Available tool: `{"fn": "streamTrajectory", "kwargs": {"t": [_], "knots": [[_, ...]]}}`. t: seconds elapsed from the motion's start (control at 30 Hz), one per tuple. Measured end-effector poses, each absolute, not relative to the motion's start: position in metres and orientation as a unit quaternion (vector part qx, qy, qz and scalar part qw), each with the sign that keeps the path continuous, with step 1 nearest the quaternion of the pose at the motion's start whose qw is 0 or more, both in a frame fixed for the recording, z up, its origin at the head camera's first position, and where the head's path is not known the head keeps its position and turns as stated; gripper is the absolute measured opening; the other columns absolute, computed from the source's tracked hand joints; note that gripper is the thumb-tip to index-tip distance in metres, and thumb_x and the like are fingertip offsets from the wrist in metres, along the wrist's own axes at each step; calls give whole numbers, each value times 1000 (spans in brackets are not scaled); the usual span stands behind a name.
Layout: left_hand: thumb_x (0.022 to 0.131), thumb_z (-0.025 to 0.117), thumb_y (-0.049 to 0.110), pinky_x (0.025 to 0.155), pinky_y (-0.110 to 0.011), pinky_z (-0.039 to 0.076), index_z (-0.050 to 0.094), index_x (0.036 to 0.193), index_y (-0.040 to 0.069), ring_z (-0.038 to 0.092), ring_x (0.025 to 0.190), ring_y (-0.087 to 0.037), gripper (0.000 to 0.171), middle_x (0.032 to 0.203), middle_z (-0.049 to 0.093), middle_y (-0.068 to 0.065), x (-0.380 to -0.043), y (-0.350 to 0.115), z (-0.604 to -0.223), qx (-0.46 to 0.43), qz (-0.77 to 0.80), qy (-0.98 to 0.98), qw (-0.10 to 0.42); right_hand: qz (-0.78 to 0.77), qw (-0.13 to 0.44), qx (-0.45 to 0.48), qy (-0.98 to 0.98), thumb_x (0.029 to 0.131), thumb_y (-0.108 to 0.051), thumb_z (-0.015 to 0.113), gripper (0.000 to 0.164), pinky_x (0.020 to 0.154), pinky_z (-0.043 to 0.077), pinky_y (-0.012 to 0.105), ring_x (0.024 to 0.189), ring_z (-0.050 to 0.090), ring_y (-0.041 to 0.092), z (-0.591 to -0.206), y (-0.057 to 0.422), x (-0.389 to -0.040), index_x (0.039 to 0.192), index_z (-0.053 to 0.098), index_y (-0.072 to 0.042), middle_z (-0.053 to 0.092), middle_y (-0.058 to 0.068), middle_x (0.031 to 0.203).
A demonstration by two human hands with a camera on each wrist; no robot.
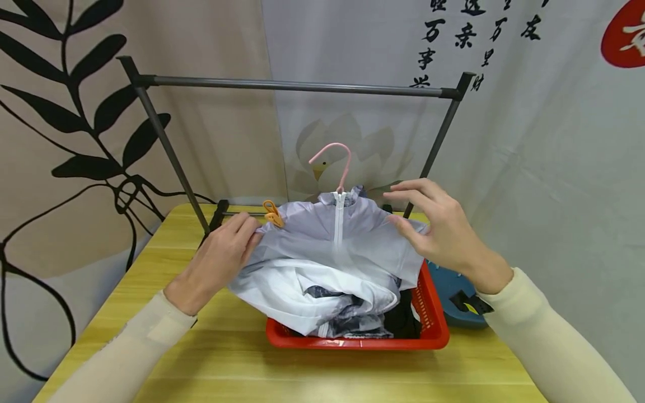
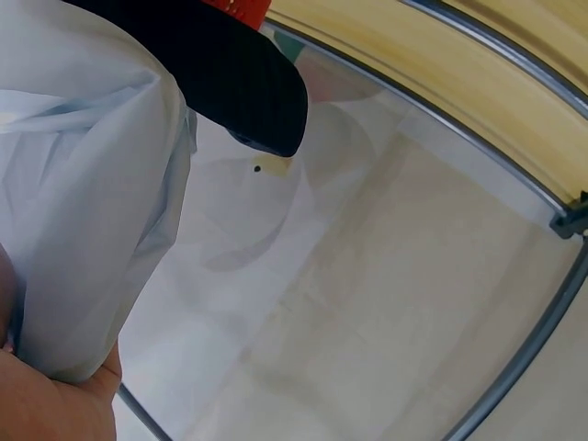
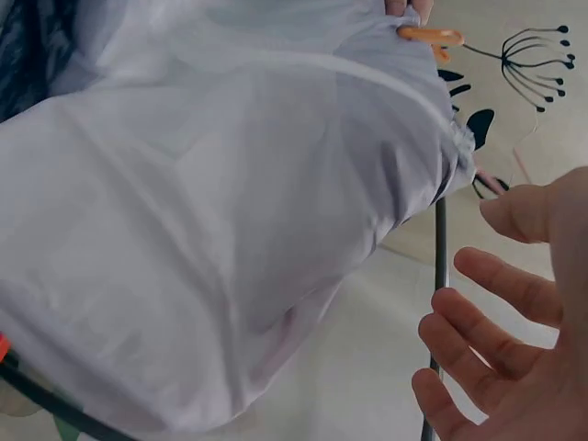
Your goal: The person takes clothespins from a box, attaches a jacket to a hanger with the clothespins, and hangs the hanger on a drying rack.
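Note:
A pale lilac and white zip-up jacket (image 1: pixel 307 243) is on a hanger, whose pink hook (image 1: pixel 348 165) rises above the collar. At the shoulder on the left, my left hand (image 1: pixel 221 260) grips the fabric, close to an orange clothespin (image 1: pixel 274 215) clipped there. Fabric hides part of that hand in the left wrist view. My right hand (image 1: pixel 443 229) is beside the other shoulder, its fingers spread and relaxed. The right wrist view shows that hand (image 3: pixel 510 344) apart from the jacket (image 3: pixel 193 202). The jacket's lower part bunches over a red basket (image 1: pixel 353 342).
A dark metal clothes rack (image 1: pixel 297 84) stands behind the jacket on the wooden table (image 1: pixel 221 352). Dark clothing (image 1: pixel 403 319) lies in the red basket. To the basket's right is a blue basin (image 1: pixel 461 321). Printed curtains (image 1: pixel 549 145) hang behind the table.

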State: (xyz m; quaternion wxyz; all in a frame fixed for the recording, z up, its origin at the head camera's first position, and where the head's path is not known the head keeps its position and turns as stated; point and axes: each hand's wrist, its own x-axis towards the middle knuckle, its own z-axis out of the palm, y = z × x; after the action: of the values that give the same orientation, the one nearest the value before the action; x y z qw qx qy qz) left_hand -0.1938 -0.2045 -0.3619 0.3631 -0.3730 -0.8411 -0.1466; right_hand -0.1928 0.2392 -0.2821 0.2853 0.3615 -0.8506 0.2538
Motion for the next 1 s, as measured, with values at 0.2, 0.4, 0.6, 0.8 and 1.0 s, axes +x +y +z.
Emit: {"fn": "streamTrajectory", "kwargs": {"t": [0.2, 0.4, 0.6, 0.8, 1.0], "knots": [[118, 66, 5, 67, -40, 60, 65, 109, -3, 60, 82, -25, 12, 96, 62, -14, -194, -204, -361, -375, -150, -839, 365, 256, 282, 340, -860, 98, -9, 92, 42, 120, 45, 14, 132, 74, 34, -289, 254, -199, 139, 82, -8, 78, 14, 141], [108, 76, -4, 68, -41, 62, 65, 109, -3, 63, 83, -26, 11, 97, 64, -14, -194, -204, -362, -372, -151, -841, 363, 267, 272, 316, -869, 98, -7, 91, 41, 116, 41, 7, 130, 75, 35, -297, 269, -204, 138, 83, -9, 79, 14, 140], [104, 80, -6, 67, -41, 62, 64, 108, -3, 62, 83, -26, 16, 96, 63, -14, -193, -205, -362, -370, -149, -843, 361, 262, 259, 285, -885, 101, -8, 87, 38, 112, 55, 31, 131, 74, 37, -305, 281, -207, 139, 83, -10, 78, 15, 142], [106, 79, -5, 67, -40, 62, 65, 108, -3, 61, 83, -25, 14, 95, 62, -13, -191, -206, -362, -369, -147, -845, 358, 265, 249, 271, -891, 102, -9, 86, 36, 108, 60, 66, 131, 73, 41, -312, 288, -211, 138, 82, -6, 78, 18, 141], [109, 76, -2, 69, -42, 63, 65, 109, -4, 63, 85, -27, 11, 97, 64, -14, -191, -207, -363, -370, -148, -845, 356, 269, 231, 257, -899, 103, -9, 84, 35, 108, 60, 69, 131, 73, 44, -325, 299, -217, 138, 82, -6, 77, 20, 141]]}}
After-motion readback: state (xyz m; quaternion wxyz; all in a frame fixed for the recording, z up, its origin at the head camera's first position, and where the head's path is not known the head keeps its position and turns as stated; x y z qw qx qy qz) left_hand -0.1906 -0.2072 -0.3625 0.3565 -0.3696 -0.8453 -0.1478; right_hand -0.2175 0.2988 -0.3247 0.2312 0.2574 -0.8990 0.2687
